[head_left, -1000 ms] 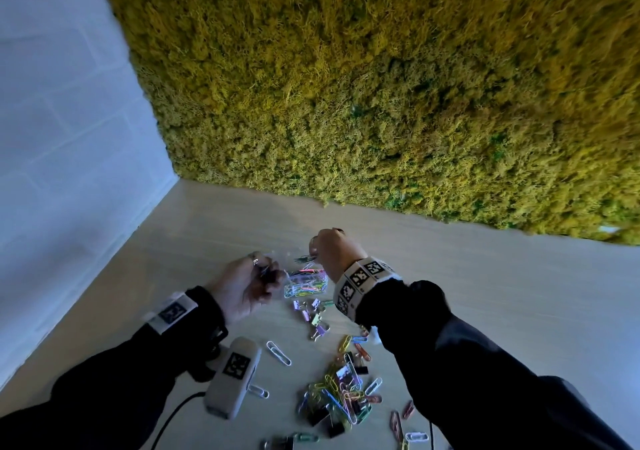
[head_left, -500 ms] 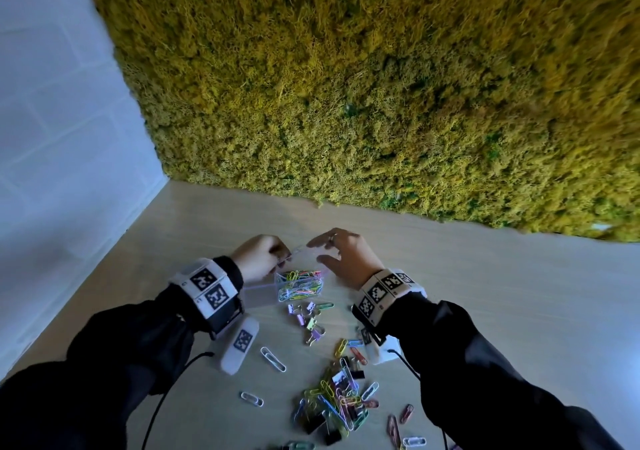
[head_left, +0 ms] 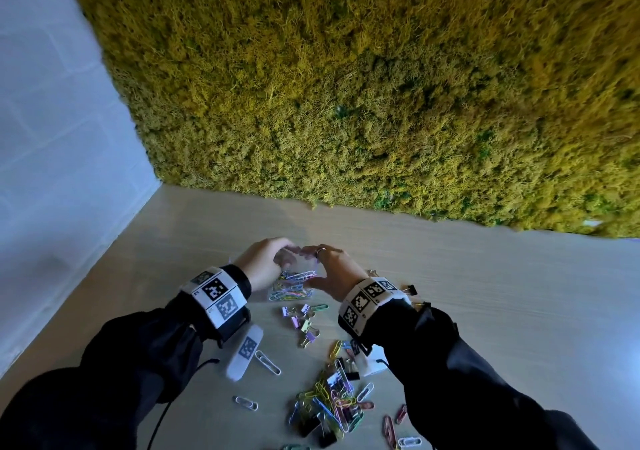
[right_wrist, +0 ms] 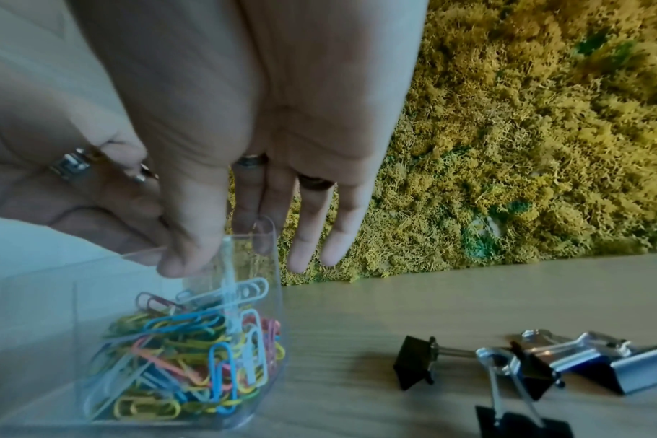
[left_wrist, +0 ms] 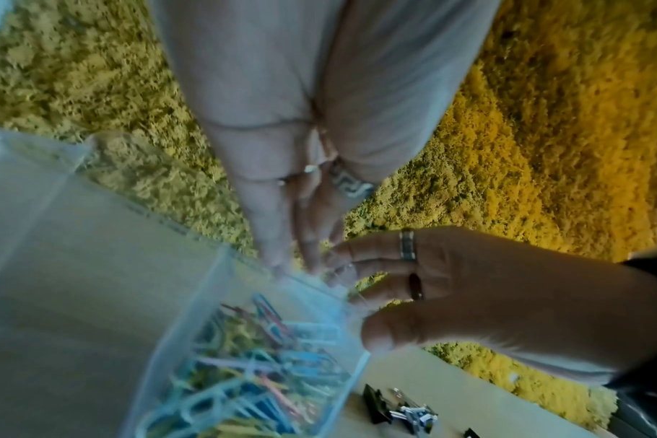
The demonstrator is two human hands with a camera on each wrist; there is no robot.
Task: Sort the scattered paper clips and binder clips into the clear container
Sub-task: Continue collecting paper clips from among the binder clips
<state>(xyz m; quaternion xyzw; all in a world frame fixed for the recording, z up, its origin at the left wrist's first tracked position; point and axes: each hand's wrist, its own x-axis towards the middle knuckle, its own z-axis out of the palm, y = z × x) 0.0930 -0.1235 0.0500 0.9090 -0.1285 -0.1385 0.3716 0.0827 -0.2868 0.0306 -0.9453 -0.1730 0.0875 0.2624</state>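
The clear container (head_left: 277, 295) lies on the table, its right part full of coloured paper clips (right_wrist: 177, 364). Both hands meet at its far rim. My left hand (head_left: 282, 257) pinches the rim's corner with its fingertips (left_wrist: 278, 255). My right hand (right_wrist: 222, 246) pinches the clear wall, the thumb (right_wrist: 186, 257) on the near side and the index finger behind it, the other fingers straight. A heap of loose paper clips and black binder clips (head_left: 332, 404) lies near me. Several pastel binder clips (head_left: 301, 321) lie just before the container.
Black and silver binder clips (right_wrist: 526, 367) lie on the table right of the container. A large white paper clip (head_left: 268, 363) lies beside a white tagged device (head_left: 244, 352). A moss wall (head_left: 346, 103) closes the far table edge, a white wall (head_left: 52, 138) the left.
One second ago the right hand hovered above the container and the left was beside it. Both hands have since come down onto its far rim, and the left wrist has turned over.
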